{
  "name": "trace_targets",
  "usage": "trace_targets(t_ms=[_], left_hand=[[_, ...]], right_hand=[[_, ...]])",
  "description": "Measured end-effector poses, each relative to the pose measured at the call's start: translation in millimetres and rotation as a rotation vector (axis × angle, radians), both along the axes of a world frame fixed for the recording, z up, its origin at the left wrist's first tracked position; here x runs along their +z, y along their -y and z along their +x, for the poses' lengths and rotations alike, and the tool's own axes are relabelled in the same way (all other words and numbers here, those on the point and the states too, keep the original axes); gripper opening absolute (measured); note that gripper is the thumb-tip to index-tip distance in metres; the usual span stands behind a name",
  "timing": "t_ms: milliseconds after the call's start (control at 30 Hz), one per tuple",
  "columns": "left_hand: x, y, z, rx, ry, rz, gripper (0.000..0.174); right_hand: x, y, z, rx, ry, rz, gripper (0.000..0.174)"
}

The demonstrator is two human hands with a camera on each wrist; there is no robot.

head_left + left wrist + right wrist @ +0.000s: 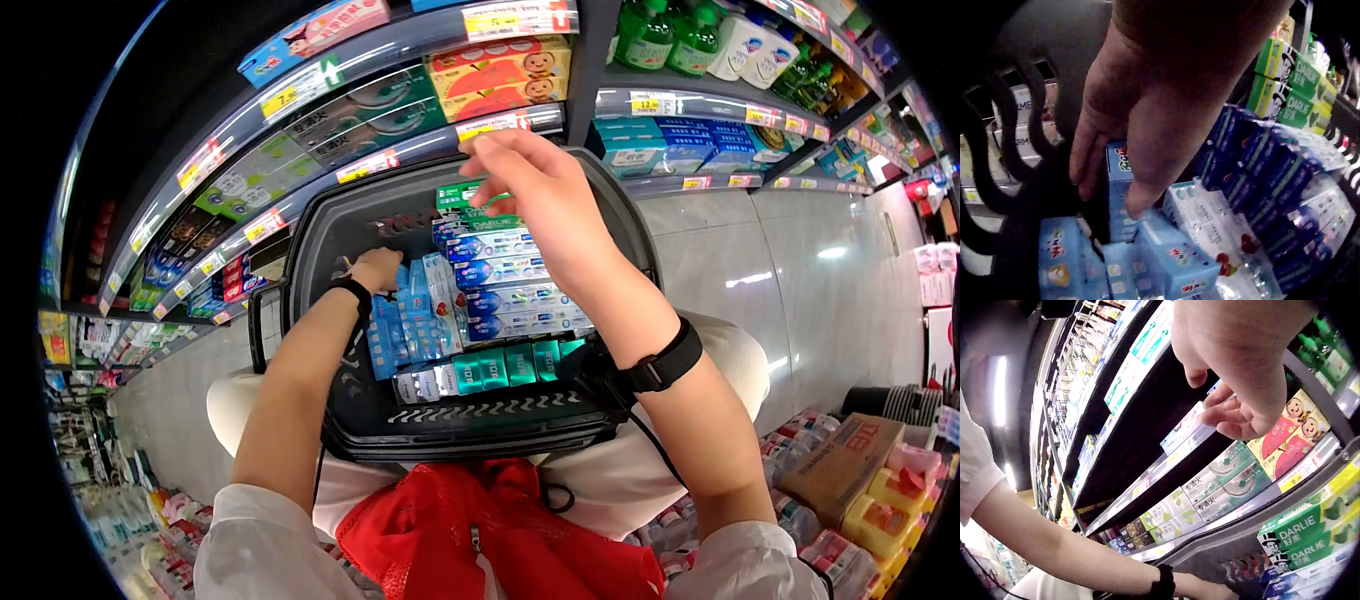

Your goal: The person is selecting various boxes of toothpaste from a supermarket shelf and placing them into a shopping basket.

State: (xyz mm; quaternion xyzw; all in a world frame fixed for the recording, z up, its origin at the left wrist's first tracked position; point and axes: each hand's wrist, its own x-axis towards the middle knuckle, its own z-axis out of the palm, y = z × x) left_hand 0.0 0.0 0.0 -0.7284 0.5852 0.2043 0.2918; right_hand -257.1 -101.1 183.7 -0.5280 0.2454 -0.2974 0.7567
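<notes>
My left hand [376, 270] reaches down inside the dark basket [345, 215] at its left side. In the left wrist view the hand [1141, 119] has thumb and fingers around a light blue box [1120, 169], among other light blue boxes [1179, 256]. My right hand [540, 185] is raised over the basket's far right part, above green Darlie boxes [452, 197], fingers loosely bent. Nothing shows in the right hand [1235, 375] in the right wrist view. Blue and white boxes [500, 270] and teal boxes [480, 370] lie in rows in the basket.
Shelves of boxed goods [380, 110] curve along the far and left sides, with green bottles [692, 40] at the upper right. Tiled floor [800, 250] lies to the right. A cardboard carton [845, 460] and wrapped packs stand at the lower right.
</notes>
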Motion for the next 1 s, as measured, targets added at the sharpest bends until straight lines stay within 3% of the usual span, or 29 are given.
trace_targets(t_ms=[67, 100, 233, 300, 367, 500, 567, 633, 700, 800, 967, 1000], left_hand=[[25.2, 0.4, 1.0, 0.049, 0.009, -0.018, 0.035], [11.6, 19.0, -14.9, -0.006, -0.014, -0.086, 0.032], [88.3, 21.0, -32.2, 0.121, -0.092, -0.364, 0.04], [124.6, 17.1, -34.0, 0.525, -0.44, -0.369, 0.048], [142.2, 0.8, -33.7, 0.757, -0.761, -0.463, 0.053], [149.9, -32.4, -38.9, 1.225, -1.305, -0.5, 0.055], [141.5, -44.1, -39.8, 1.385, -1.472, -0.477, 0.055], [140.4, -51.8, -48.5, 1.438, -1.559, -0.435, 0.057], [138.1, -51.7, -56.8, 1.438, -1.553, -0.426, 0.058], [142.3, -49.1, -63.9, 1.425, -1.565, -0.415, 0.056], [147.9, -50.0, -62.8, 1.383, -1.595, -0.457, 0.057], [147.6, -50.0, -62.4, 1.373, -1.587, -0.463, 0.057]], right_hand=[[6.0, -4.6, 5.8, 0.04, 0.088, -0.043, 0.029], [-4.4, 8.4, -5.9, 0.032, 0.056, -0.055, 0.029], [-6.9, 9.0, -0.4, 0.02, 0.032, -0.056, 0.029], [-15.9, 10.2, 4.7, 0.011, 0.025, -0.074, 0.029], [-27.1, 10.9, 9.7, -0.115, -0.07, -0.257, 0.03], [-36.4, 6.5, 14.1, 0.008, -0.199, -0.323, 0.04], [-31.6, -0.4, 10.9, 0.144, -0.201, -0.246, 0.054], [-31.6, -5.0, 9.7, 0.261, -0.216, -0.198, 0.056], [-32.3, -5.6, 7.4, 0.264, -0.211, -0.246, 0.05], [-22.9, -6.3, 5.9, 0.252, -0.259, -0.089, 0.036], [-22.5, 2.5, 3.5, 0.406, -0.201, -0.381, 0.034], [-22.7, 2.9, 3.7, 0.401, -0.189, -0.329, 0.033]])
